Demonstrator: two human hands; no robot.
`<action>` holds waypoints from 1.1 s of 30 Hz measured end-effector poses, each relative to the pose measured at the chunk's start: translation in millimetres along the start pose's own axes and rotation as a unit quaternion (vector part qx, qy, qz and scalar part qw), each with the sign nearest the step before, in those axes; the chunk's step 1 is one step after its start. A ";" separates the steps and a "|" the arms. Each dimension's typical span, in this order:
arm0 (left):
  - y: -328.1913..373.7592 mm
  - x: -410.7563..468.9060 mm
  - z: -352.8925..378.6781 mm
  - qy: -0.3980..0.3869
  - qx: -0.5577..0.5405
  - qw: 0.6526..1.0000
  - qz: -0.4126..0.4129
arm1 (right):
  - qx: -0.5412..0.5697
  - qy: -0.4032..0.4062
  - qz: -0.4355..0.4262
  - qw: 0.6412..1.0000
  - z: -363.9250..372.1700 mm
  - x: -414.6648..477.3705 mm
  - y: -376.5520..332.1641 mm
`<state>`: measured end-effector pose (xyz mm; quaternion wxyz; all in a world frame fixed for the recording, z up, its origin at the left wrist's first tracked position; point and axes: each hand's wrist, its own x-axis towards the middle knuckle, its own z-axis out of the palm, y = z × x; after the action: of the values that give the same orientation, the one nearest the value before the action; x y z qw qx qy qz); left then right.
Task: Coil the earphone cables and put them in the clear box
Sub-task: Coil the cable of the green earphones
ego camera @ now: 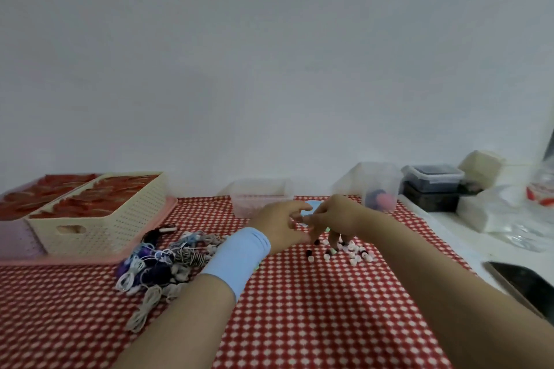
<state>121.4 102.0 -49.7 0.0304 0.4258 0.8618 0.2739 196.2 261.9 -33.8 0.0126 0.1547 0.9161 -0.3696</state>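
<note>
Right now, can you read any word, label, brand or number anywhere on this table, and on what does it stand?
No text can be read.
The red and white patch on the clear plastic item at the far right: perhaps a label, too blurred to read.
The dark lidded containers, the cream basket and the low clear box: no lettering visible.
</note>
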 end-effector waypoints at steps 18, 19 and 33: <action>-41.7 4.8 50.1 0.109 -0.194 0.973 -0.070 | -0.145 0.036 0.018 0.989 16.1 15.0 57.8; -42.1 4.1 50.3 0.109 -0.205 0.971 -0.064 | -0.144 0.047 0.012 0.988 16.9 15.3 58.0; -37.1 -13.2 39.4 0.089 -0.203 0.975 -0.032 | 0.118 0.142 -0.043 0.982 38.4 4.9 45.3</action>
<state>114.4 91.6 -104.0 0.0477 0.3563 0.8010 0.4787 201.3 267.9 -92.9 -0.1517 0.1668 0.8644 -0.4493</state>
